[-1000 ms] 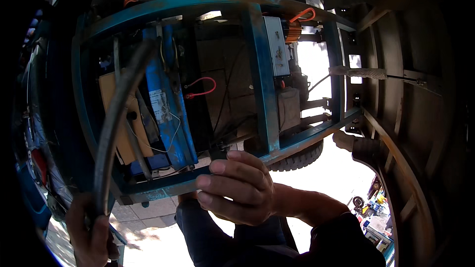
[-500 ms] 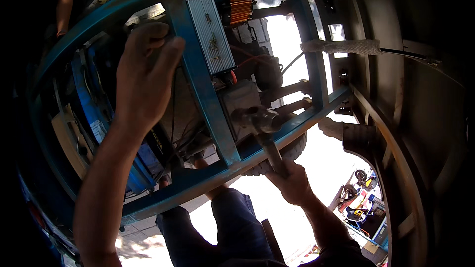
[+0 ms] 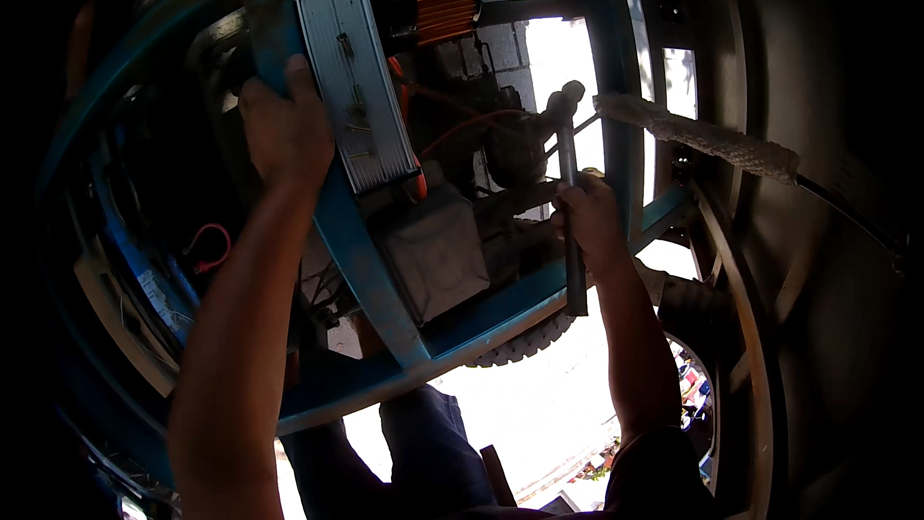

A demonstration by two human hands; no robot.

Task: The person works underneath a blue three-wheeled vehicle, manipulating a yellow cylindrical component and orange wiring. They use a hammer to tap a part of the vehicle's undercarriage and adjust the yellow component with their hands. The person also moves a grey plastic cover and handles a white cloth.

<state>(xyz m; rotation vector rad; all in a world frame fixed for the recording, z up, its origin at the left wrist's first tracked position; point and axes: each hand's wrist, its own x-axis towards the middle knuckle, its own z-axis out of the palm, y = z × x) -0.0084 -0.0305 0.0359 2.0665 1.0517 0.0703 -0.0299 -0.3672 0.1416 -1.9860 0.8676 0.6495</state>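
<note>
While the right hand wraps around the hammer, the tool's head sits just past its twelve o'clock. The left hand grips the blue bar, near nine o'clock.

The frame looks like painted metal, its teal coat worn and scuffed along the edges. The hammer has a dark metal head and a smooth handle with a dull sheen. Fine ribs run along the silvery bare-metal case, while the small screws on it look metallic. The orange finned housing shines like coated metal. Matt grey covers the boxy cover, its material unclear. The tyre is treaded black rubber; the wrapping on the rod looks rough and fibrous; the trousers are matt dark-blue cloth.
</note>
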